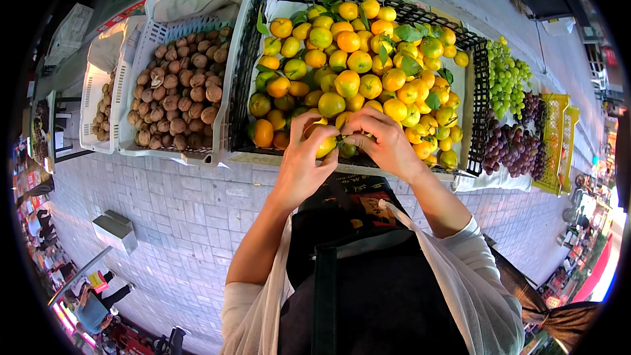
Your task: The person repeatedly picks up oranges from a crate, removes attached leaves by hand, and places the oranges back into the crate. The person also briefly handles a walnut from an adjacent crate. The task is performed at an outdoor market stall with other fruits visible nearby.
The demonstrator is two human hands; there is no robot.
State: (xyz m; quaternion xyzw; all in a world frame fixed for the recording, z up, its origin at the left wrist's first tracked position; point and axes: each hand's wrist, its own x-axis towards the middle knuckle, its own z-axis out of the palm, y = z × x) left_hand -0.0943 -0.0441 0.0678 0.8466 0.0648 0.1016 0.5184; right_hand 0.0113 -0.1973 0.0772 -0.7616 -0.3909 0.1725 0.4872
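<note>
Over the front edge of a black plastic crate [477, 108], my left hand [310, 150] is closed around a yellow-orange mandarin [325, 148]. My right hand [379, 140] pinches with thumb and forefinger at the fruit's green stem end [340, 140]; whether a stem or leaf is between the fingertips is too small to tell. Behind both hands the crate is heaped with mandarins [347, 84], green-tinged to deep orange. Several carry green leaves [408, 33]. My fingers hide part of the held fruit and some of the front row.
Left of the mandarins, a white plastic crate [224, 84] holds walnuts [185, 93], with a smaller walnut crate [87, 123] beyond. To the right lie green grapes [508, 79], dark grapes [515, 150] and a yellow crate [557, 143]. A grey box [116, 231] stands on the paving; people are farther off.
</note>
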